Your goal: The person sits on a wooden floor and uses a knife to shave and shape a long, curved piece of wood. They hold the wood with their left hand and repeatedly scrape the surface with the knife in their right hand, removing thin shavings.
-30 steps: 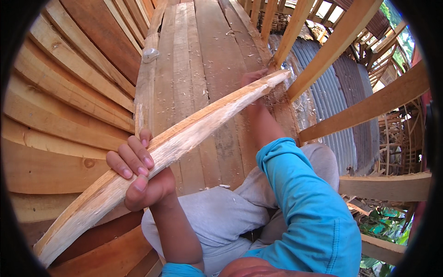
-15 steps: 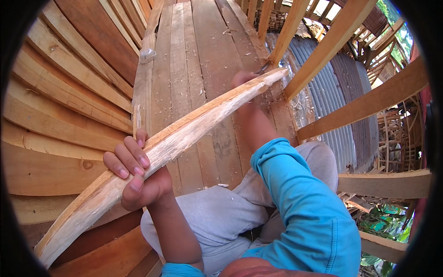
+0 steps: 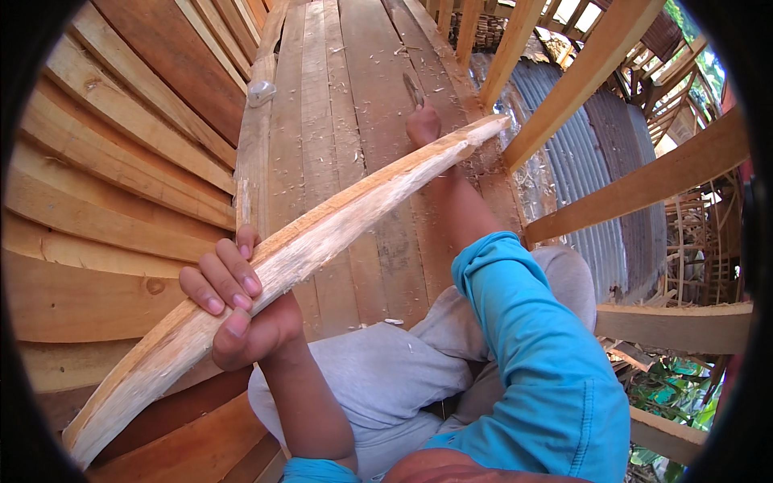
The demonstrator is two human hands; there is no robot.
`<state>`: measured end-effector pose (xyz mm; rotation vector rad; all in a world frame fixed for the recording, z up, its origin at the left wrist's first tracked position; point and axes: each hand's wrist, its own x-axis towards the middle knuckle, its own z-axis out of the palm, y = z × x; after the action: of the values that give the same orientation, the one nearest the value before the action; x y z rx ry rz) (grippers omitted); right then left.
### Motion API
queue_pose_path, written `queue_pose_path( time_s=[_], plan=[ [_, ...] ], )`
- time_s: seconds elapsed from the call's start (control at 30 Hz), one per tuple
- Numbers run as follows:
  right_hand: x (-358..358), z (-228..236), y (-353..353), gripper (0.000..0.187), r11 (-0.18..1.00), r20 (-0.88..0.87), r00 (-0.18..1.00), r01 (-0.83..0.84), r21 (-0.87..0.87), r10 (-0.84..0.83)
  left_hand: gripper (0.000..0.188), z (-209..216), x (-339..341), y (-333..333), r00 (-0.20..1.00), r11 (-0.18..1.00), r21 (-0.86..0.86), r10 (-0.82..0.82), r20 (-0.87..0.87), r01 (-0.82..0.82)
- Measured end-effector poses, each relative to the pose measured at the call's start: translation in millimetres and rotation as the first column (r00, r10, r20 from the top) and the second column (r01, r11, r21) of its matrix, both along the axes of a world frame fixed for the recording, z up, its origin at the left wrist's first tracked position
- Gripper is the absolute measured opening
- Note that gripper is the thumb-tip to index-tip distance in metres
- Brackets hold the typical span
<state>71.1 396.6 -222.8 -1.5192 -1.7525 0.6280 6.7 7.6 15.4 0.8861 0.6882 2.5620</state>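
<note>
A long strip of pale wood (image 3: 346, 211) with rough, shaved faces slants across the view, from the lower left up to the right. My left hand (image 3: 250, 302) is closed around its lower part, fingers over the far edge and thumb on the near face. Beyond the strip's upper end, my right hand (image 3: 423, 125) is closed on a knife (image 3: 413, 88). The blade points away from me, over the floorboards, apart from the strip. The strip covers part of my right wrist, and the knife's handle is hidden in my fist.
Wood shavings lie on the plank floor (image 3: 322, 121). Stacked boards (image 3: 121, 185) line the left side. A small clear object (image 3: 261, 94) sits by them. Wooden posts (image 3: 584, 80) and corrugated metal sheets (image 3: 576, 177) stand to the right. My legs (image 3: 378, 362) are folded below the strip.
My right hand has moved away from the strip's upper end, farther out and slightly left. The knife blade has turned to point away from me. My left hand and the strip have hardly moved.
</note>
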Motion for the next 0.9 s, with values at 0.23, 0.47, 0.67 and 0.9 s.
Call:
queue_pose_path(
  time_s=[0.23, 0.47, 0.67, 0.9],
  plan=[
    [-5.7, 2.5, 20.8, 0.038, 0.965, 0.148, 0.957, -0.259, 0.044, 0.250, 0.024, 1.2, 1.3, 1.8, 1.000, 1.000, -0.011, 0.009, -0.011, -0.009],
    [-0.2, -19.6, 46.2, 0.032, 0.888, 0.227, 0.859, 0.431, 0.159, -0.458, 0.024, -2.9, 2.1, 5.7, 1.000, 1.000, -0.013, 0.006, -0.002, -0.006],
    [15.8, -46.2, 57.7, 0.022, 0.943, 0.333, 0.893, 0.232, 0.240, -0.304, 0.024, 0.7, 3.6, 6.2, 1.000, 0.999, -0.028, -0.015, -0.002, 0.015],
    [32.5, -39.0, 33.3, 0.030, 0.868, 0.052, 0.947, 0.267, 0.418, -0.317, 0.024, 1.2, 0.8, 4.2, 1.000, 1.000, -0.016, -0.007, -0.006, 0.007]
  ],
)
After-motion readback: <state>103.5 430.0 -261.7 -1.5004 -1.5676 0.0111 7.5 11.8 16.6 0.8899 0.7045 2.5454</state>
